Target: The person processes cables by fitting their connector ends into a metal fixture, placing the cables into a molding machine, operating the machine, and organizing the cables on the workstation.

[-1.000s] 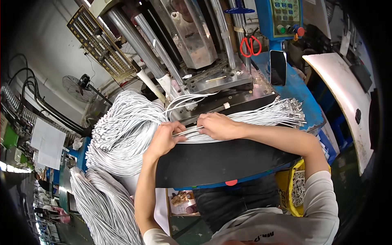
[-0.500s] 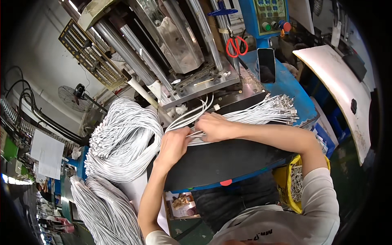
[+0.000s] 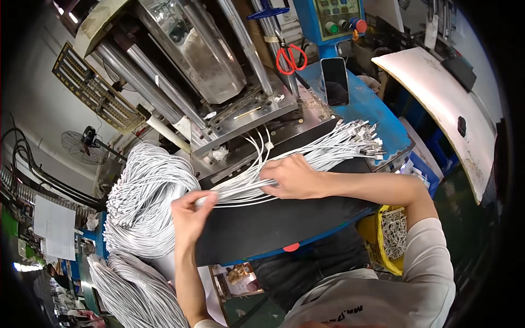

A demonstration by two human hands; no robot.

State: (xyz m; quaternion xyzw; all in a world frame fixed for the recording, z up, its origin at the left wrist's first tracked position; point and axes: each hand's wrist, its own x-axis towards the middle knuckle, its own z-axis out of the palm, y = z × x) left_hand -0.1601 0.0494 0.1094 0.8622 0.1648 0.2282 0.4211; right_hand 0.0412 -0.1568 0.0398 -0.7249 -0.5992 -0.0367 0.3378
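A bundle of white cables [image 3: 240, 191] lies across the black mat, with metal plug ends [image 3: 367, 140] fanned out at its right. My left hand [image 3: 191, 212] pinches the bundle's left part between thumb and fingers, beside a big coil of white cables [image 3: 150, 202]. Farther right, my right hand [image 3: 295, 177] is closed round some of the cables, its fingertips partly hidden among them. A few thin white strands [image 3: 261, 143] loop up from the bundle toward the machine's metal base.
Behind the mat [image 3: 246, 232] rises a press [image 3: 219, 76] with steel columns. Red-handled scissors [image 3: 291, 59] hang by a column, and a phone [image 3: 334, 82] rests on the blue table. More cables [image 3: 136, 290] lie at lower left. At right stands a yellow bin [image 3: 392, 235] of small pale pieces.
My left hand has moved left along the cables, away from my right hand. The strands near the machine have shifted, and the whole view has swung slightly.
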